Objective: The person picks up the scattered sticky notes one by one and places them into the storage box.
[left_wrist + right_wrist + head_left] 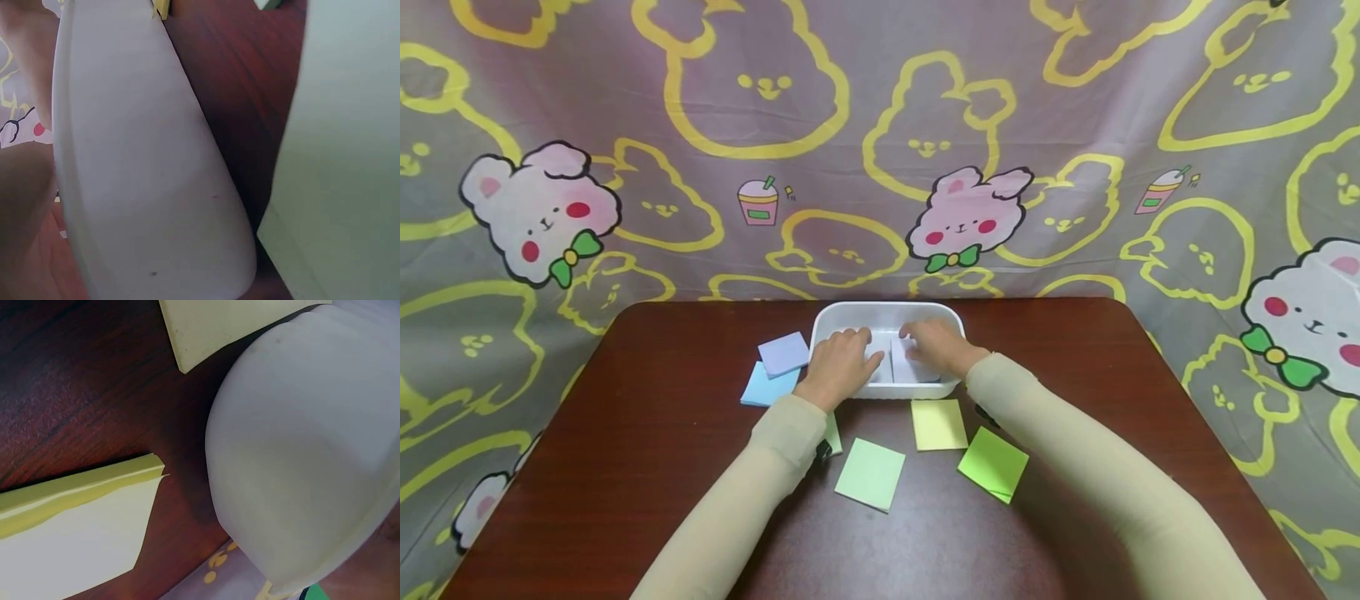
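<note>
While the left hand [841,367] hangs loosely parted over the tub [898,391], the right hand [934,343], parted too, overlaps notepaper [912,369] inside.

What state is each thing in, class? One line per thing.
Tray: upright, uncovered
Pale pads: side by side inside tray
Blue pad: partly covered
Purple pad: overlapping blue pad
Yellow pad: flat
Bright green pad: flat
Light green pad: flat
Other green pad: mostly hidden
Left hand: over tray, grip unclear
Right hand: over tray, grip unclear

left sleeve [715,508]: cream | right sleeve [1090,450]: cream | wrist piece [824,450]: small, black
</note>
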Demonstrator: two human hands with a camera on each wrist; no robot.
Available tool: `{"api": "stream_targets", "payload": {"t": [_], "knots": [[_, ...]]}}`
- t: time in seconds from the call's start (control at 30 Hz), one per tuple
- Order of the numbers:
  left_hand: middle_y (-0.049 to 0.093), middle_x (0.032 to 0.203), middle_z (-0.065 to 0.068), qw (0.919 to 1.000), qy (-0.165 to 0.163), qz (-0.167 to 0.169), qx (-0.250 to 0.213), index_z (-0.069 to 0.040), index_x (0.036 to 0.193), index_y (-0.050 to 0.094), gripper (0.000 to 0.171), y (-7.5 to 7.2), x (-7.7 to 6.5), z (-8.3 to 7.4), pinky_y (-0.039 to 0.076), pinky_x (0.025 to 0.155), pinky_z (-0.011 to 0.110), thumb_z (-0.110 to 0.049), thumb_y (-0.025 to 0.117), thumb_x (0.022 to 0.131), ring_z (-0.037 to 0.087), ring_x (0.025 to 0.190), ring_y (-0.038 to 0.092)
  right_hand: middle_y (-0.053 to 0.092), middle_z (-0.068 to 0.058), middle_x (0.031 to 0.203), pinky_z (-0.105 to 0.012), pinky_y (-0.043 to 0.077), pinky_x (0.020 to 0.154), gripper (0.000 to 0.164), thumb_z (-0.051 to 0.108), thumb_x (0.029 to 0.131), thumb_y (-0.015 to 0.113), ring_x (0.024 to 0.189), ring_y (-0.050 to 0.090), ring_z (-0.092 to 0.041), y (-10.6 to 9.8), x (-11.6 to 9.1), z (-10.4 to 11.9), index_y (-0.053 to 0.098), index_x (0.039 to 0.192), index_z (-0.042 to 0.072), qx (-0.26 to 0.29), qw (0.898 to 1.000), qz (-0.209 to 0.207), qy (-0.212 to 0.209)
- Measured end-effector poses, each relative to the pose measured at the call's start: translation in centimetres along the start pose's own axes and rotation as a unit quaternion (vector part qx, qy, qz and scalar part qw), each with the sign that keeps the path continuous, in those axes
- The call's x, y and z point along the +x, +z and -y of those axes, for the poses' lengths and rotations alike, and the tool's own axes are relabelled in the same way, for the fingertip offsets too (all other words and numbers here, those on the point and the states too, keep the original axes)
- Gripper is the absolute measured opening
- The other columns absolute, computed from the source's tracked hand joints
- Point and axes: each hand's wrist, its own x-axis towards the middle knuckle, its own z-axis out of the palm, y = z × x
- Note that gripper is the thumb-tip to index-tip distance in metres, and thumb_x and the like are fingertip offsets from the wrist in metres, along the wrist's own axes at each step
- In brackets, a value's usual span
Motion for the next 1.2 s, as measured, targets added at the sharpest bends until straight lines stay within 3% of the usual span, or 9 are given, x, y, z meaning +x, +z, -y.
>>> {"api": "stream_targets", "payload": {"t": [0.4, 0.87, 1.2], "knots": [[0.069, 0.102, 0.011, 0.9995, -0.002, 0.031, -0.003, -0.009, 0.114, 0.062, 0.041, 0.04, 0.27, 0.29, 0.054, 0.077, 0.045, -0.045, 0.055, 0.095, 0.029, 0.093, 0.066, 0.069, -0.015, 0.117, -0.041, 0.049, 0.099, 0.03, 0.012, 0.091, 0.064, 0.111, 0.065, -0.03, 0.37, 0.24, 0.32, 0.063, 0.119, 0.002, 0.009, 1.0, 0.02, 0.006], [0.069, 0.104, 0.011, 0.9993, 0.0, 0.037, -0.011, -0.009, 0.116, 0.061, 0.041, -0.47, 0.35, 0.09, 0.054, 0.079, 0.045, -0.044, 0.055, 0.095, 0.029, 0.095, 0.066, 0.071, -0.013, 0.112, -0.039, 0.051, 0.097, 0.026, 0.013, 0.093, 0.062, 0.105, 0.066, -0.025, 0.63, 0.33, 0.64, 0.065, 0.117, 0.003, 0.039, 0.999, 0.035, 0.012], [0.069, 0.102, 0.01, 0.9997, -0.003, 0.021, -0.011, -0.01, 0.114, 0.062, 0.04, -0.83, -0.06, -0.09, 0.054, 0.078, 0.045, -0.044, 0.056, 0.095, 0.029, 0.093, 0.066, 0.071, -0.011, 0.106, -0.04, 0.051, 0.095, 0.024, 0.015, 0.095, 0.056, 0.101, 0.066, -0.024, 0.19, -0.27, 0.22, 0.066, 0.114, 0.003, 0.063, 0.998, -0.01, -0.004]]}}
